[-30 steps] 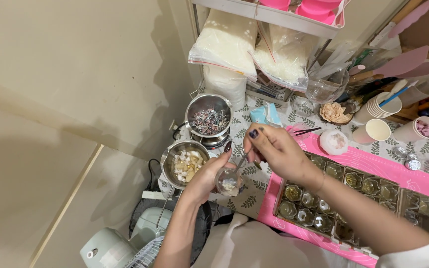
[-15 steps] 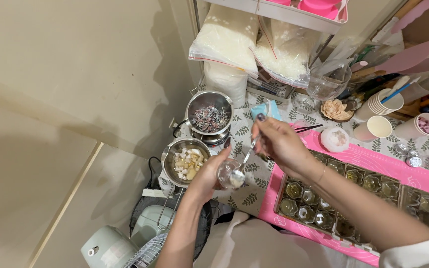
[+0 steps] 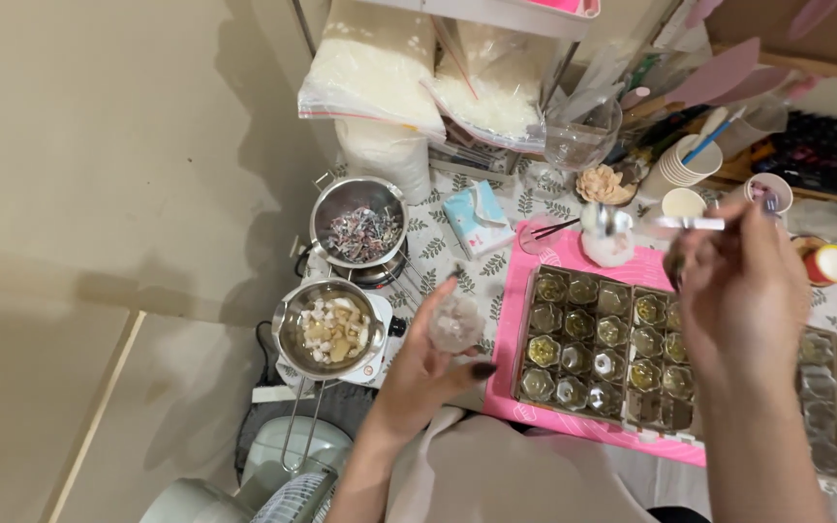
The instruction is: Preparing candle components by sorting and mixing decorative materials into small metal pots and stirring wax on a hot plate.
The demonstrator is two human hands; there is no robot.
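Note:
My left hand [image 3: 417,381] holds a small clear glass [image 3: 455,323] above the table's near edge, beside a steel pot of pale chunks [image 3: 329,330]. My right hand [image 3: 743,291] is raised over the brown mould tray [image 3: 601,349] and grips a metal spoon [image 3: 632,222] by its handle, bowl pointing left over the pink mat [image 3: 507,329]. The tray's flower-shaped cells hold yellowish clear pieces.
A second steel pot with dark purple bits [image 3: 360,232] sits on a small burner. Bags of white flakes [image 3: 372,73] hang on a rack behind. Paper cups [image 3: 687,165], a blue tissue pack [image 3: 476,217], a clear goblet [image 3: 581,140] and a fan [image 3: 273,489] stand around.
My right hand lifted the spoon out of the glass and swung it to the right, over the tray. The view shifted right; my left hand still holds the glass.

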